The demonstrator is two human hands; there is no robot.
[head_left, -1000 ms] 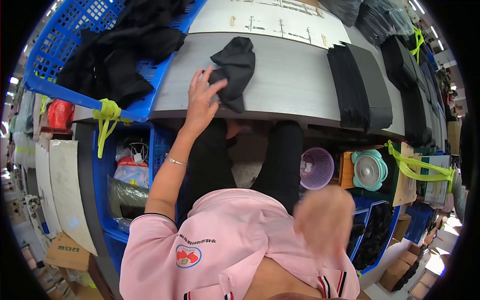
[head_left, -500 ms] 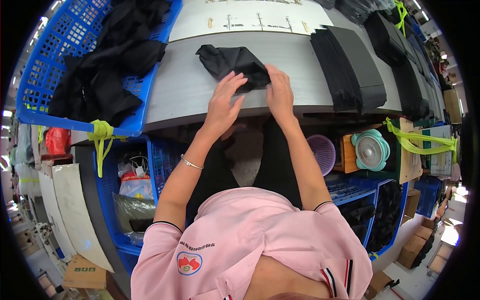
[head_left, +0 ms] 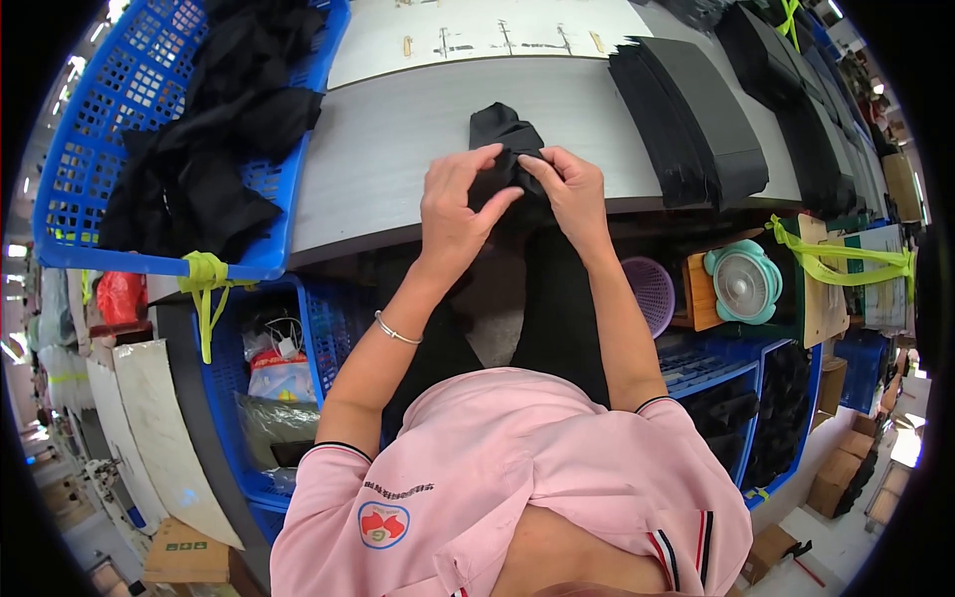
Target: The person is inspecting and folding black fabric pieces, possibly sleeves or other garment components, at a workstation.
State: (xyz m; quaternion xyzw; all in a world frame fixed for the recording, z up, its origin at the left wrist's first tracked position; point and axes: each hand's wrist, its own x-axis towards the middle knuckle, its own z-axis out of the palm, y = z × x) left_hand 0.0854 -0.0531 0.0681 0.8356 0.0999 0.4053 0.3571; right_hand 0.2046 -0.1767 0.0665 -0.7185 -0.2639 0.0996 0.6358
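pinches a crumpled black cloth (head_left: pixel 505 127) in the right hand (head_left: pixel 580 194), between thumb and bent fingers, over the near edge of the grey table (head_left: pixel 398 129). curves the left hand (head_left: pixel 456 199) round the opposite side, thumb and forefinger parted and set against the folds; cannot tell whether gripping or only touching there. brings both hands close together in front of the body, with the far end of the cloth sticking out past the fingertips, above the table top. wears a pink shirt (head_left: pixel 517 428) with dark-trimmed sleeves and, on the left wrist, a silvery bracelet (head_left: pixel 396 330). has at the left a blue basket (head_left: pixel 119 261), heaped with black fabric (head_left: pixel 229 129), with a yellow-green tie (head_left: pixel 204 289) knotted at its near corner. faces a white board (head_left: pixel 477 40) along the far side of the table, marked with dark lines. has at the right, well apart from the cloth, a layered stack of flat black pieces (head_left: pixel 686 119), with more dark stacks (head_left: pixel 796 90) beyond. below table height, has a blue crate (head_left: pixel 229 398) at the left with plastic-wrapped items (head_left: pixel 279 423) inside; at the right, a purple bin (head_left: pixel 652 294), a wooden block (head_left: pixel 704 289) and a turquoise fan (head_left: pixel 746 282) in a row.
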